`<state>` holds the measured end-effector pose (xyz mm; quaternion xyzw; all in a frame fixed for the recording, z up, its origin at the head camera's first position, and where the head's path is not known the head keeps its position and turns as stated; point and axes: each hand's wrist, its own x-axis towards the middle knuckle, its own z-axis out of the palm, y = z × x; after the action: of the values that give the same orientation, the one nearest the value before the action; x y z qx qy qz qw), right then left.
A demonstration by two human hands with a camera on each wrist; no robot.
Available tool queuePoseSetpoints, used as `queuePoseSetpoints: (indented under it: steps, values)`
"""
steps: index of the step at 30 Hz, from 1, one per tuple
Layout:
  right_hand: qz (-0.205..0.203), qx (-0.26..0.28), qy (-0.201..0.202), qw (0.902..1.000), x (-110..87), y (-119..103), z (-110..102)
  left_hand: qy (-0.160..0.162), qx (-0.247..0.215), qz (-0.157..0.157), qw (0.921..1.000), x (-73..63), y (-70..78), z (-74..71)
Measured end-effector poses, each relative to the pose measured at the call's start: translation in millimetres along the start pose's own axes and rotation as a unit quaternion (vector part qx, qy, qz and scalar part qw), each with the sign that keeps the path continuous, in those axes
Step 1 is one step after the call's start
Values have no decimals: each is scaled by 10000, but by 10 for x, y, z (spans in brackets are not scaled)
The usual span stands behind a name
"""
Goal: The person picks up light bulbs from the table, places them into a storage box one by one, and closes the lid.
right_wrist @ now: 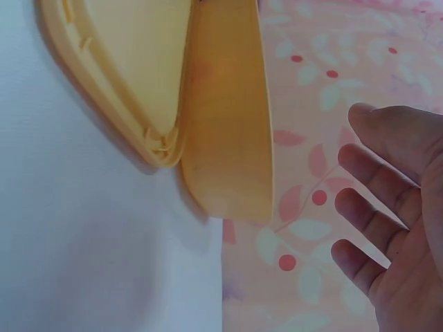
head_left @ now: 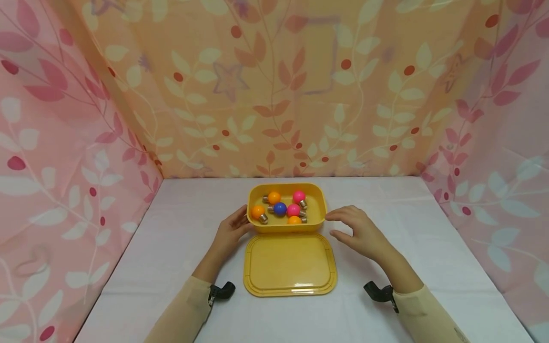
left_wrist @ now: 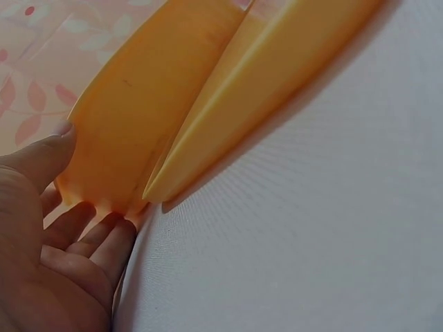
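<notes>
A yellow plastic box [head_left: 321, 200] stands on the table with several small light bulbs inside. Among them are a blue bulb [head_left: 280, 208], pink bulbs such as one at the back right [head_left: 299, 196], and orange bulbs such as one at the left [head_left: 258, 212]; all have metal screw bases. The flat yellow lid [head_left: 291, 264] lies right in front of the box. My left hand [head_left: 231, 229] touches the box's left end, fingertips and thumb against its wall [left_wrist: 131, 104] in the left wrist view. Beside the right end, my right hand [head_left: 360, 233] hovers with relaxed, spread fingers, holding nothing.
A white cloth [head_left: 197, 190] covers the table. Patterned fabric walls rise at the back [head_left: 274, 95], left [head_left: 64, 143] and right [head_left: 506, 143]. A black camera mount sits on each wrist, the left mount [head_left: 223, 290] and the right mount [head_left: 378, 291].
</notes>
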<state>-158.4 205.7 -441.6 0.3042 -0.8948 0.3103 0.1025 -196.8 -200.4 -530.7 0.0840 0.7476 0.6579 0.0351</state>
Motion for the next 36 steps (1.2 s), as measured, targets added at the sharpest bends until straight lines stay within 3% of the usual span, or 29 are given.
queuePoseSetpoints:
  steps: [7,16,25,28,32,36]
  values:
    - [-28,74,43,10000,-119,52,80,-71,143,14,9999,-17,51,-11]
    - [346,171,-104,9992,-236,137,156,-81,333,-185,9992,-115,211,-18]
    - [228,254,-53,9994,-340,285,239,-385,924,-344,9944,-381,320,-75]
    - [239,332,-65,9991,-350,306,262,-457,1479,-375,9872,-490,346,-69]
    - [320,433,-77,9985,-361,328,292,-554,2073,-156,9766,-605,342,-78]
    - [262,547,-17,9982,-386,374,346,-693,1774,138,9816,-674,296,-118]
